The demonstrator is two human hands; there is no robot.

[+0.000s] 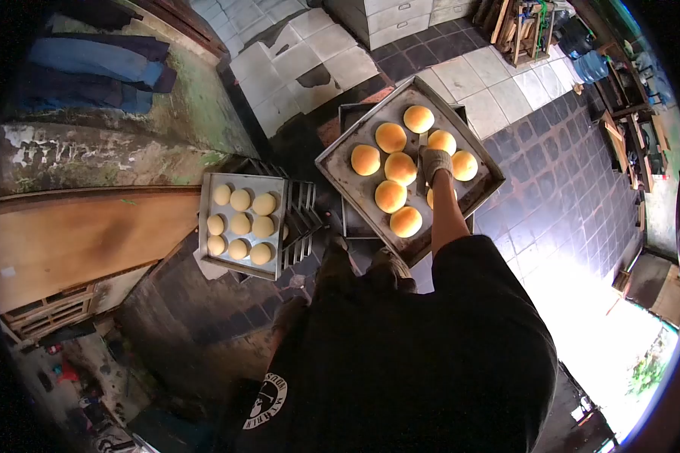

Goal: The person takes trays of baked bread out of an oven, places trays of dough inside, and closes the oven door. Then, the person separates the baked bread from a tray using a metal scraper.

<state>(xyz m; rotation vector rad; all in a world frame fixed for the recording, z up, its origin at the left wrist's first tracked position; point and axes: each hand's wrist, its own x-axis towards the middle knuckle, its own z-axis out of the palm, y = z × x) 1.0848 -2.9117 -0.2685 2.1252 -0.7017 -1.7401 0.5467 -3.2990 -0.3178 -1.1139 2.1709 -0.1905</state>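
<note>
My right hand (pixel 437 161), in a brownish work glove, reaches over a large metal baking tray (pixel 480 198) of golden-topped round buns (pixel 400 168). Its fingers look curled around a narrow metal strip (pixel 422 140) among the buns, but the back of the glove hides what they grip. One bun is partly covered by my wrist. The tray lies at an angle on top of other trays. Low at my left side, in shadow, is what looks like my left hand (pixel 290 308); its fingers cannot be made out.
At the left, a stack of metal trays is topped by a tray (pixel 243 178) of pale round buns (pixel 240 223). A wooden board (pixel 75 245) leans by the wall, with clothes (pixel 98 64) above. Drawers (pixel 397 19) and a wooden rack (pixel 523 34) stand at the back.
</note>
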